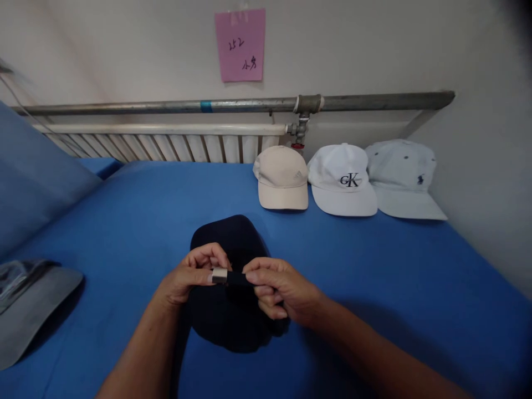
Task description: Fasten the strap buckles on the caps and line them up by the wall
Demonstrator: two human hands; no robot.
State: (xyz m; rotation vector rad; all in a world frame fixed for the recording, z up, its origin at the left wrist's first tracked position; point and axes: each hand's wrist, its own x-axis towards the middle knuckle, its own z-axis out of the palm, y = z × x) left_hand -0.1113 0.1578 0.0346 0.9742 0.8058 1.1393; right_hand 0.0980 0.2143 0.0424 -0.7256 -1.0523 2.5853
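A dark navy cap (pixel 233 327) lies on the blue-covered surface in front of me, with its back strap toward my hands. My left hand (pixel 193 271) pinches the metal buckle (pixel 219 276) of that strap between thumb and fingers. On the other side, my right hand (pixel 282 285) grips the dark strap (pixel 238 279) just right of the buckle. The strap runs straight between the two hands. Much of the cap's opening is in deep shadow, so its inside cannot be made out.
Along the back stand a beige cap (pixel 283 174), a white cap (pixel 343 177) and a pale grey-blue cap (pixel 403 174). A grey cap (pixel 45 307) lies at the left edge. Behind are a radiator (pixel 166 147), a metal pipe (pixel 166 108) and a pink note (pixel 241 44).
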